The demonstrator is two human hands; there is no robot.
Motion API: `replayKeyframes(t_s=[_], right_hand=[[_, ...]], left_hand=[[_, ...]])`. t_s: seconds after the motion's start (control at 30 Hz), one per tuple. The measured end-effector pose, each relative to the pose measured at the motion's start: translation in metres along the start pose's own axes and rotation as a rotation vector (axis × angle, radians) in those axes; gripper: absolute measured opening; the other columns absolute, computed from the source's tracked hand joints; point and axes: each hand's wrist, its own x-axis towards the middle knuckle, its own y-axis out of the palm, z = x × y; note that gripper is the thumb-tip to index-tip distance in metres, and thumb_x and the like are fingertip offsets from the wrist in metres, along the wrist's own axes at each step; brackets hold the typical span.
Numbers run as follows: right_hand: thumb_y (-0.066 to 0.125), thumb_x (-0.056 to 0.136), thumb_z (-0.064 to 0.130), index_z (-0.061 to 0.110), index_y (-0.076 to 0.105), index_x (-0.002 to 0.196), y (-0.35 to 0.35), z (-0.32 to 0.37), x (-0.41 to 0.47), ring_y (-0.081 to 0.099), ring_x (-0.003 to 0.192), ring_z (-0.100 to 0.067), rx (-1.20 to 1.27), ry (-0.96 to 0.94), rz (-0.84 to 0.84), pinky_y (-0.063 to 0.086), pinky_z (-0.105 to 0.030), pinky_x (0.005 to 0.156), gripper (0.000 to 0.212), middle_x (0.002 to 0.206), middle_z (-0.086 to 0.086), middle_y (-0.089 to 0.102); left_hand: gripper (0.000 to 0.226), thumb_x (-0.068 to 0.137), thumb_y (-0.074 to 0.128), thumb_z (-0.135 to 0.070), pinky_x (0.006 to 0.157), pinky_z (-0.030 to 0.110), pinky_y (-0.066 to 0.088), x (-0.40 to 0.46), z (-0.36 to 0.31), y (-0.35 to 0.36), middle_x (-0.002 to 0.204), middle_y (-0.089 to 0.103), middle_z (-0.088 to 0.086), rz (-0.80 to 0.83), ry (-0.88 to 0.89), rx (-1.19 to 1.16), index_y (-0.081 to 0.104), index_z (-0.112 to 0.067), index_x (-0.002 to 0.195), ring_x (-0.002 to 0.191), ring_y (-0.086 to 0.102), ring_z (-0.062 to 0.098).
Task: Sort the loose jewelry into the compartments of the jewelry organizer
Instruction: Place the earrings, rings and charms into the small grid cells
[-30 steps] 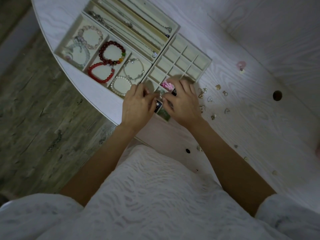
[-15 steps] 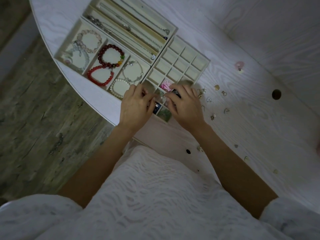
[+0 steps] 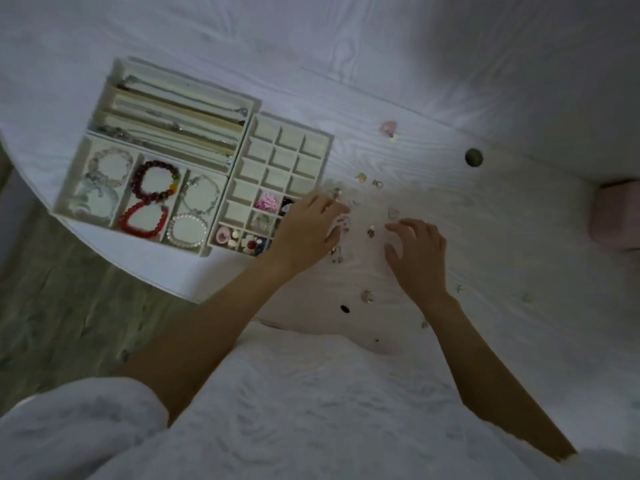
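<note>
Hovering over the table [image 3: 450,209] with loose, empty fingers, both hands flank the jewelry [image 3: 371,232]: left hand [image 3: 306,228] at its 9 o'clock, right hand [image 3: 417,252] nearer at 4 o'clock, organizer [image 3: 242,178] further left at 9 o'clock.

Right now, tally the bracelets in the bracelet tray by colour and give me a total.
Dark red, with a few coloured beads: 1
Bright red: 1
White pearl: 1
Silver chain: 1
Pale pink or clear beads: 1
Pale bluish, blurred and partly overlapping the pink one: 1
Total: 6
</note>
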Motion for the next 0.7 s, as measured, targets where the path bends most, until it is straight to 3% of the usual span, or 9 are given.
replayKeyframes(t_s=[0.13, 0.3, 0.43, 0.5, 0.57, 0.63, 0.7], right_hand=[[0.062, 0.085, 0.016, 0.010, 0.060, 0.117, 0.010, -0.006, 0.012, 0.044, 0.111, -0.037, 0.001, 0.025, 0.084, 0.038, -0.044, 0.094, 0.033, 0.122, -0.017, 0.051], [0.062, 0.079, 0.009, 0.006, 0.064, 0.101, 0.015, -0.013, 0.039, 0.051, 0.090, -0.037, 0.058, -0.043, -0.019, 0.046, -0.043, 0.077, 0.022, 0.105, -0.019, 0.056], [0.060, 0.081, 0.013, 0.006, 0.067, 0.091, 0.013, -0.020, 0.069, 0.052, 0.089, -0.033, 0.083, -0.081, -0.003, 0.045, -0.040, 0.075, 0.014, 0.099, -0.015, 0.059], [0.052, 0.085, 0.024, 0.008, 0.067, 0.086, 0.011, -0.023, 0.086, 0.053, 0.090, -0.030, 0.072, -0.115, 0.008, 0.043, -0.038, 0.077, 0.022, 0.096, -0.012, 0.061], [0.044, 0.087, 0.027, 0.009, 0.066, 0.091, 0.004, -0.024, 0.103, 0.052, 0.094, -0.028, 0.095, -0.132, 0.004, 0.041, -0.036, 0.080, 0.029, 0.099, -0.011, 0.061], [0.050, 0.085, 0.015, 0.008, 0.063, 0.106, -0.006, -0.022, 0.127, 0.051, 0.102, -0.028, 0.183, -0.109, -0.037, 0.043, -0.037, 0.083, 0.025, 0.111, -0.012, 0.058], [0.050, 0.084, 0.007, 0.009, 0.057, 0.124, -0.014, -0.017, 0.153, 0.047, 0.114, -0.028, 0.203, -0.134, -0.051, 0.042, -0.037, 0.092, 0.040, 0.128, -0.011, 0.052]], left_hand=[[0.032, 0.077, 0.067, -0.017, 0.078, 0.041, 0.049, 0.040, -0.003, 0.016, 0.099, 0.063, 0.013, 0.139, -0.106, 0.117, 0.066, -0.008, 0.108, 0.096, 0.058, 0.033], [0.037, 0.092, 0.049, -0.025, 0.095, 0.037, 0.031, 0.075, -0.004, 0.025, 0.124, 0.053, 0.009, 0.236, -0.217, 0.203, 0.054, -0.015, 0.128, 0.119, 0.042, 0.029], [0.034, 0.094, 0.047, -0.025, 0.094, 0.035, 0.030, 0.093, -0.004, 0.029, 0.121, 0.054, 0.010, 0.240, -0.234, 0.200, 0.056, -0.015, 0.125, 0.119, 0.042, 0.029], [0.031, 0.093, 0.050, -0.023, 0.092, 0.036, 0.031, 0.095, -0.005, 0.030, 0.118, 0.056, 0.010, 0.230, -0.240, 0.202, 0.059, -0.014, 0.121, 0.115, 0.044, 0.030], [0.028, 0.088, 0.056, -0.020, 0.089, 0.039, 0.036, 0.092, -0.004, 0.030, 0.111, 0.059, 0.012, 0.207, -0.218, 0.203, 0.063, -0.011, 0.114, 0.109, 0.049, 0.033], [0.026, 0.079, 0.064, -0.014, 0.081, 0.041, 0.041, 0.086, 0.001, 0.033, 0.101, 0.063, 0.012, 0.153, -0.178, 0.211, 0.067, -0.010, 0.104, 0.098, 0.055, 0.034], [0.027, 0.075, 0.066, -0.014, 0.078, 0.039, 0.043, 0.080, 0.005, 0.037, 0.099, 0.065, 0.009, 0.109, -0.147, 0.218, 0.068, -0.011, 0.102, 0.094, 0.057, 0.032]])
